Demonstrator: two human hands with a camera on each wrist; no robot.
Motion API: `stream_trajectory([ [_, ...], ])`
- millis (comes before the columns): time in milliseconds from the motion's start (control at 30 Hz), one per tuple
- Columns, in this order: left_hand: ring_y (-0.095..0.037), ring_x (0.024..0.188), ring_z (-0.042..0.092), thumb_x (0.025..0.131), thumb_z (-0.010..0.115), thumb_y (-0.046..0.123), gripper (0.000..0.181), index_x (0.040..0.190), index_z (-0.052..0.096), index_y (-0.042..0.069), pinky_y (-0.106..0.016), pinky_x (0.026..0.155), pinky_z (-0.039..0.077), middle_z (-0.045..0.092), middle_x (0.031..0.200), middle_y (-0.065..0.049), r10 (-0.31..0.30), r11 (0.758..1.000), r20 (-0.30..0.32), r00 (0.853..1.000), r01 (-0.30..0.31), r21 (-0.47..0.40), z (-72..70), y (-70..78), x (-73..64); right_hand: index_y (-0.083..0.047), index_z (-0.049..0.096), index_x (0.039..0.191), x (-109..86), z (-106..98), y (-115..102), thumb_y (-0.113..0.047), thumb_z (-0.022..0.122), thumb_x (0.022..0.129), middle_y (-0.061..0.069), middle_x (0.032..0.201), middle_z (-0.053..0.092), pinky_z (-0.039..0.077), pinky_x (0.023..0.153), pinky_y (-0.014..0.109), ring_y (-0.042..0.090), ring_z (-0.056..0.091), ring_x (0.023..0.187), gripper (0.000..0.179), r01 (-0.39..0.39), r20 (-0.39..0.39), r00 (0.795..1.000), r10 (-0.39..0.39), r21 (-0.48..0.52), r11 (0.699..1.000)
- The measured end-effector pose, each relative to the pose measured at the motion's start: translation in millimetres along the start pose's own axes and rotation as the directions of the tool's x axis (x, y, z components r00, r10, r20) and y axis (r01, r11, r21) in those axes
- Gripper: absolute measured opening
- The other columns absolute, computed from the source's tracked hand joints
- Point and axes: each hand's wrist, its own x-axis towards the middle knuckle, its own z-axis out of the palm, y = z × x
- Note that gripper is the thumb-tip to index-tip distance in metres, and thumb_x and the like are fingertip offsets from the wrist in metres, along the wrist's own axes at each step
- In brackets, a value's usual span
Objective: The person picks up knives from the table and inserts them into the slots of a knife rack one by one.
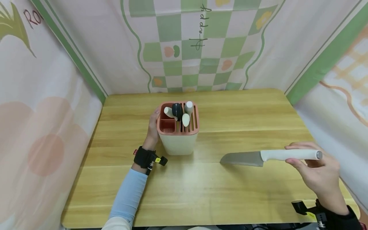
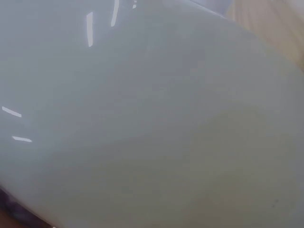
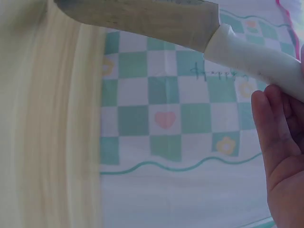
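Observation:
My right hand pinches a kitchen knife by its white handle, thumb on the near side and fingers on the far side. The broad steel blade points left, low over the table. In the right wrist view the knife blade crosses the top, with the fingers under the handle. My left hand lies against the left wall of a cream knife holder with a pink slotted top; its fingers are partly hidden. Holder wall fills most of the left wrist view.
White-handled utensils and a black-handled one stand in the holder. The holder is on a wooden table. Checked green-and-white cloth hangs behind the table's far edge, with more cloth at both sides.

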Motion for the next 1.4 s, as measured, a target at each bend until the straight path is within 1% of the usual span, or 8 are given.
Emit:
stream_trajectory([
  [167, -0.010, 0.100, 0.059, 0.101, 0.032, 0.040, 0.043, 0.122, 0.066, 0.024, -0.022, 0.084, 0.054, 0.066, 0.109, 0.009, -0.004, 1.000, 0.008, 1.000, 0.004, -0.011, 0.7, -3.4, -2.8, 0.033, 0.063, 0.101, 12.5, 13, -3, 0.013, 0.079, 0.083, 0.024, 0.113, 0.075, 0.058, 0.091, 0.019, 0.024, 0.071, 0.108, 0.031, 0.015, 0.073, 0.997, -0.018, 0.053, 0.998],
  [433, -0.009, 0.100, 0.059, 0.101, 0.030, 0.040, 0.065, 0.137, 0.055, -0.007, -0.021, 0.083, 0.054, 0.066, 0.111, 0.012, -0.025, 1.000, 0.027, 0.999, 0.025, -0.001, 1.1, -3.8, -3.5, 0.029, 0.060, 0.101, 30.0, 30, 1, 0.004, 0.072, 0.093, 0.024, 0.114, 0.074, 0.055, 0.103, 0.027, 0.030, 0.072, 0.115, 0.029, 0.083, 0.172, 0.979, -0.105, 0.133, 0.988],
  [667, -0.009, 0.104, 0.059, 0.101, 0.030, 0.041, 0.066, 0.139, 0.054, -0.007, -0.020, 0.085, 0.055, 0.066, 0.113, 0.013, -0.024, 1.000, 0.007, 1.000, 0.024, 0.018, 0.6, -2.7, -3.6, 0.027, 0.056, 0.108, 48.7, 55, 1, 0.004, 0.061, 0.100, 0.028, 0.118, 0.074, 0.055, 0.109, 0.035, 0.033, 0.074, 0.116, 0.025, 0.042, 0.248, 0.961, -0.126, 0.318, 0.947],
  [800, -0.009, 0.105, 0.060, 0.101, 0.033, 0.042, 0.064, 0.138, 0.056, -0.005, -0.021, 0.086, 0.054, 0.066, 0.115, 0.012, -0.022, 1.000, 0.008, 1.000, 0.022, 0.003, 0.2, -1.2, -2.5, 0.024, 0.054, 0.109, 61.2, 73, 2, 0.005, 0.059, 0.101, 0.028, 0.112, 0.074, 0.053, 0.112, 0.041, 0.033, 0.074, 0.111, 0.022, 0.018, 0.175, 0.978, -0.111, 0.460, 0.888],
  [967, -0.009, 0.104, 0.060, 0.101, 0.032, 0.042, 0.059, 0.136, 0.059, 0.004, -0.021, 0.086, 0.055, 0.066, 0.115, 0.012, -0.027, 1.000, 0.003, 1.000, 0.027, 0.002, -0.7, 1.5, -2.8, 0.022, 0.049, 0.102, 78.8, 95, 3, 0.005, 0.065, 0.097, 0.030, 0.100, 0.070, 0.055, 0.106, 0.045, 0.036, 0.071, 0.098, 0.024, 0.090, 0.001, 0.993, -0.115, 0.617, 0.782],
  [1100, -0.009, 0.105, 0.060, 0.102, 0.031, 0.042, 0.058, 0.135, 0.061, 0.006, -0.021, 0.086, 0.055, 0.067, 0.115, 0.012, -0.020, 1.000, -0.002, 1.000, 0.020, 0.013, -1.7, 2.6, -2.9, 0.020, 0.044, 0.099, 95.1, 106, -1, 0.004, 0.067, 0.095, 0.031, 0.093, 0.066, 0.057, 0.099, 0.047, 0.041, 0.071, 0.090, 0.028, 0.158, -0.120, 0.987, -0.105, 0.654, 0.740],
  [1200, -0.010, 0.106, 0.060, 0.101, 0.032, 0.043, 0.062, 0.137, 0.059, 0.001, -0.022, 0.087, 0.055, 0.066, 0.116, 0.012, -0.013, 1.000, 0.003, 1.000, 0.013, 0.009, -2.0, 2.3, -1.8, 0.018, 0.042, 0.098, 108.8, 112, -7, 0.004, 0.068, 0.094, 0.031, 0.088, 0.064, 0.058, 0.092, 0.046, 0.041, 0.069, 0.084, 0.030, 0.186, -0.185, 0.980, -0.079, 0.685, 0.704],
  [1400, -0.009, 0.109, 0.059, 0.098, 0.036, 0.047, 0.069, 0.140, 0.056, -0.004, -0.023, 0.088, 0.055, 0.067, 0.118, 0.012, -0.022, 1.000, -0.005, 1.000, 0.022, 0.010, -2.3, 1.2, -1.2, 0.014, 0.038, 0.098, 135.2, 124, -22, 0.002, 0.070, 0.091, 0.026, 0.076, 0.057, 0.057, 0.078, 0.043, 0.036, 0.060, 0.070, 0.035, 0.221, -0.268, 0.963, -0.039, 0.691, 0.689],
])
